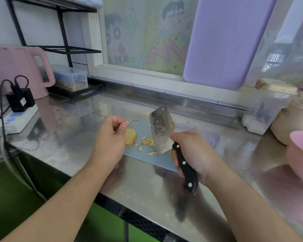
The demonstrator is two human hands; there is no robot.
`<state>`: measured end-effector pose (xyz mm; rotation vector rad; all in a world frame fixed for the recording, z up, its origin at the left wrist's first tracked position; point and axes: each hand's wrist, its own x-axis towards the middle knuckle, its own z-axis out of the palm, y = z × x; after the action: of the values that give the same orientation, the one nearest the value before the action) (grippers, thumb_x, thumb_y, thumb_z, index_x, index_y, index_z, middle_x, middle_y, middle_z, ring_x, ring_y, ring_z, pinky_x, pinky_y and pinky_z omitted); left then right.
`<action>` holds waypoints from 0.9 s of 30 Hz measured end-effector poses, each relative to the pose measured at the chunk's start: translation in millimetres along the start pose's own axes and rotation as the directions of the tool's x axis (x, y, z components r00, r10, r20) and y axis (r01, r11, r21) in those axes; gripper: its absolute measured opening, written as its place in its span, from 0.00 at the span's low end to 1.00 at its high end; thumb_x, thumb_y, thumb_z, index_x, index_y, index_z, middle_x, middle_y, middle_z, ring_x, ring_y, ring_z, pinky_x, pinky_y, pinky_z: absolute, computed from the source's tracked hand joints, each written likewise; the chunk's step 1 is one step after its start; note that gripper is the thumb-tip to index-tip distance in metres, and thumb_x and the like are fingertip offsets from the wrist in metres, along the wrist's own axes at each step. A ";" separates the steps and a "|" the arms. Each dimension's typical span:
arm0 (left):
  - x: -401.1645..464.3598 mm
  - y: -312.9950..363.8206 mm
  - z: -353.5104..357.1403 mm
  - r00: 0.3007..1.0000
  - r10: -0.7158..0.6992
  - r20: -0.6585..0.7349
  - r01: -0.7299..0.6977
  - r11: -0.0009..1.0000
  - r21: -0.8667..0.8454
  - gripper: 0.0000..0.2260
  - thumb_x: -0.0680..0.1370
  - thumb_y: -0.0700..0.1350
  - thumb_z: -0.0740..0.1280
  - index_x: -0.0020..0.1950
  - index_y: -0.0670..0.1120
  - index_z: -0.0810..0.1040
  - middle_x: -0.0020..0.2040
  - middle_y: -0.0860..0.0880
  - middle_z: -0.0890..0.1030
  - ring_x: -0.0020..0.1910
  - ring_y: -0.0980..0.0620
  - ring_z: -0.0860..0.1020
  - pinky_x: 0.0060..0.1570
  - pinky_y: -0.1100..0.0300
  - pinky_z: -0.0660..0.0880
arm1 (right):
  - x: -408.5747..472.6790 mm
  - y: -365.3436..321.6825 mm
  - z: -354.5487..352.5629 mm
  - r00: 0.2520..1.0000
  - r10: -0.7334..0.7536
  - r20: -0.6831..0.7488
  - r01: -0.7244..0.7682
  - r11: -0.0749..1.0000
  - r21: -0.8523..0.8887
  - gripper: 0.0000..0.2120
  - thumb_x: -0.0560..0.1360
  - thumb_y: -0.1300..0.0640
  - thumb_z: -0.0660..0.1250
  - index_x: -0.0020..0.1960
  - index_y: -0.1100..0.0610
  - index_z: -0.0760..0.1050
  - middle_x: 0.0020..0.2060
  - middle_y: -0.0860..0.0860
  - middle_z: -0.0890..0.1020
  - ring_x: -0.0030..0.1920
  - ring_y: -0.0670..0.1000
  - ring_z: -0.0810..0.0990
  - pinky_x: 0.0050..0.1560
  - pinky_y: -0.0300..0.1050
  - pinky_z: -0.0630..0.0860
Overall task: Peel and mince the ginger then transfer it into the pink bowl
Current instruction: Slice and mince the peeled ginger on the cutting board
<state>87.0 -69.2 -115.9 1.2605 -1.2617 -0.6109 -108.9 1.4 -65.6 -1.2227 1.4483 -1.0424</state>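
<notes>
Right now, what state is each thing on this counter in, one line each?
Ginger piece: peeled, uncut, on the cutting board.
Ginger bits: roughly chopped, beside the blade.
Cleaver: gripped by right hand, tip up.
Left hand: pinching something thin; cannot tell what.
Pink bowl: upright; contents not visible.

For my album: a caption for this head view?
Right hand grips cleaver over chopped ginger; left hand pinches something thin.

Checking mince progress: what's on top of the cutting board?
On the cutting board: a ginger chunk, chopped bits, the cleaver edge-down. The left hand hides the board's left part.
</notes>
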 end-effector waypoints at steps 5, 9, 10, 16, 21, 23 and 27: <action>2.8 -5.1 3.0 1.000 0.003 -0.007 -0.003 1.000 -0.013 0.04 0.84 0.40 0.67 0.54 0.48 0.80 0.48 0.53 0.82 0.44 0.63 0.77 0.43 0.75 0.71 | -6.1 -1.7 13.9 0.992 0.081 0.096 -0.087 0.995 0.057 0.11 0.80 0.59 0.60 0.40 0.62 0.71 0.24 0.61 0.72 0.18 0.54 0.67 0.22 0.38 0.66; 3.9 -5.3 1.9 1.000 0.020 0.017 -0.020 1.000 -0.007 0.07 0.83 0.39 0.67 0.53 0.49 0.83 0.46 0.54 0.83 0.40 0.66 0.77 0.42 0.74 0.71 | -10.7 -2.6 21.6 0.980 0.097 0.173 -0.120 0.984 0.128 0.10 0.80 0.60 0.59 0.40 0.63 0.70 0.25 0.62 0.73 0.18 0.55 0.70 0.24 0.39 0.68; 3.6 -4.6 1.8 1.000 0.022 0.019 -0.022 1.000 -0.004 0.07 0.83 0.39 0.67 0.53 0.49 0.84 0.46 0.53 0.83 0.40 0.66 0.77 0.42 0.73 0.72 | -11.0 -1.9 23.4 0.978 0.093 0.186 -0.119 0.984 0.133 0.11 0.79 0.61 0.59 0.39 0.63 0.71 0.25 0.62 0.74 0.19 0.56 0.71 0.25 0.40 0.69; 1.5 -0.7 0.8 0.999 0.036 0.013 -0.036 0.999 0.010 0.05 0.82 0.42 0.69 0.52 0.49 0.84 0.45 0.54 0.84 0.40 0.67 0.78 0.42 0.73 0.72 | -6.6 5.6 35.0 0.964 0.098 0.248 -0.138 0.979 0.149 0.10 0.84 0.59 0.56 0.54 0.66 0.71 0.28 0.63 0.77 0.24 0.60 0.78 0.24 0.43 0.71; 2.0 -2.3 0.4 0.999 0.033 0.034 -0.034 0.999 0.032 0.04 0.82 0.44 0.70 0.52 0.51 0.84 0.46 0.56 0.84 0.45 0.63 0.80 0.47 0.66 0.73 | -5.6 9.1 39.4 0.959 0.089 0.269 -0.129 0.983 0.133 0.18 0.86 0.56 0.55 0.65 0.71 0.69 0.31 0.65 0.81 0.28 0.62 0.82 0.27 0.46 0.76; 2.3 -2.6 0.7 0.999 0.032 0.039 -0.033 0.999 0.043 0.03 0.82 0.45 0.70 0.52 0.52 0.84 0.46 0.57 0.84 0.46 0.62 0.80 0.47 0.65 0.73 | -6.4 7.9 40.9 0.961 0.082 0.263 -0.108 0.991 0.085 0.18 0.86 0.54 0.56 0.56 0.70 0.74 0.32 0.65 0.82 0.28 0.62 0.82 0.31 0.47 0.77; 2.2 -2.5 0.4 0.998 0.034 0.045 -0.037 0.997 0.067 0.02 0.82 0.46 0.71 0.51 0.51 0.84 0.45 0.56 0.84 0.44 0.65 0.79 0.44 0.69 0.72 | -8.6 6.1 44.9 0.985 0.032 0.172 -0.019 0.997 -0.076 0.17 0.82 0.58 0.58 0.40 0.65 0.75 0.29 0.66 0.78 0.19 0.57 0.75 0.21 0.40 0.68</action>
<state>87.9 -71.9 -117.5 1.2840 -1.3484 -0.5776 -65.6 9.3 -79.2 -1.3109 1.3743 -0.8492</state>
